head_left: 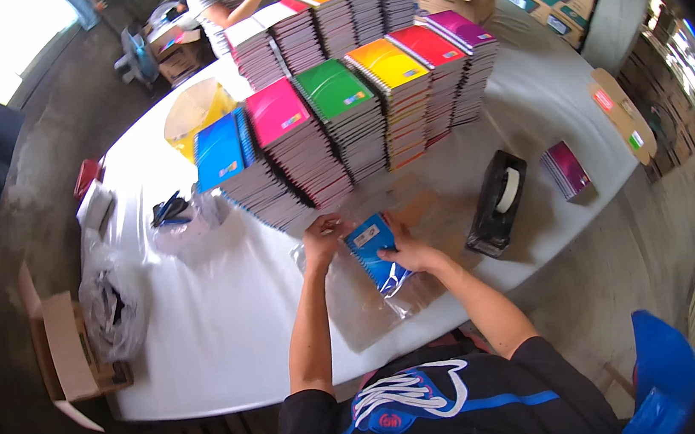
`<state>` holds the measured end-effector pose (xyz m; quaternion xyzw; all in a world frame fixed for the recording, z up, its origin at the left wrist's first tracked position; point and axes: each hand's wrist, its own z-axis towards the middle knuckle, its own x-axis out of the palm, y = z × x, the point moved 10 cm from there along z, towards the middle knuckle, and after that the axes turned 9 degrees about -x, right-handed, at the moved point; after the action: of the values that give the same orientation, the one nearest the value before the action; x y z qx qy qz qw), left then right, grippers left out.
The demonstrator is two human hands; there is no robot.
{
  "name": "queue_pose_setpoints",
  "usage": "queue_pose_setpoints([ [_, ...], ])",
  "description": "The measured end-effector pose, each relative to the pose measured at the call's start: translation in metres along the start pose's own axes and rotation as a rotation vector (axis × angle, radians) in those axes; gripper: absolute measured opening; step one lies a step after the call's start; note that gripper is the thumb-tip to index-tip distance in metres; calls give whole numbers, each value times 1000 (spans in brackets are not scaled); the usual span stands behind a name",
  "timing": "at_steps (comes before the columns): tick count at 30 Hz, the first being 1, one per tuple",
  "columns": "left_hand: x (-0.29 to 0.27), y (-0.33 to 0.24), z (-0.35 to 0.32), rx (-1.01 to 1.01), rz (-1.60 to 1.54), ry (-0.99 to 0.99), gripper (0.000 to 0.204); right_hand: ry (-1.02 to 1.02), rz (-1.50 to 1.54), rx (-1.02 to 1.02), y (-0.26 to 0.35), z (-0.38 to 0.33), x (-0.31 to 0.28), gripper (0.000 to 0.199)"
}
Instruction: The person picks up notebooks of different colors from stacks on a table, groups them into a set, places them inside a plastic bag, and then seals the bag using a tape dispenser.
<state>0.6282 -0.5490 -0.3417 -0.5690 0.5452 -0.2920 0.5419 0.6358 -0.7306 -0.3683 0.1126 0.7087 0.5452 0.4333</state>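
Across the centre of the head view, I observe a large, white-covered table (205, 319) with a curved edge. Toward its far side stand two rows of spiral-bound notebook stacks (355, 135); the near row runs, left to right, blue, pink, green, yellow, red, purple. A clear plastic sheet or bag (368, 322) lies at the near edge; I cannot tell which. To its right rests a black tape dispenser (486, 231) carrying a pale roll (507, 190). A blue spiral-bound notebook (366, 253) is positioned above the plastic, coil toward the left. A short stack of purple notebooks (565, 171) lies right of the dispenser. Right hand (412, 252): fingers grasping the blue notebook by its right side, thumb across its face. Left hand (322, 239): fingers drawn together just beside the coil; I cannot tell whether they grip plastic.
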Motion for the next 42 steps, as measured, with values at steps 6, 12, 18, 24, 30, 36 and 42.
queue_pose_setpoints([
  [6,-34,-22,-13,518,385,-568,28,106,43,98,23,3,15,89],
  [12,50,-98,-105,576,562,-73,17,-107,-103,-28,-7,1,7,88],
  [18,64,-56,-110,411,648,54,61,136,-128,251,18,-15,5,86],
  [24,75,-62,-105,387,826,108,65,-328,-137,237,-22,-36,-31,77],
  [30,76,-60,-105,368,897,120,64,-477,-775,180,-10,-111,-44,67],
  [36,83,-56,-102,360,966,141,64,-505,-666,111,-6,-112,-51,72],
  [42,83,-52,-99,242,1008,153,62,-477,-572,131,-4,-110,-56,71],
])
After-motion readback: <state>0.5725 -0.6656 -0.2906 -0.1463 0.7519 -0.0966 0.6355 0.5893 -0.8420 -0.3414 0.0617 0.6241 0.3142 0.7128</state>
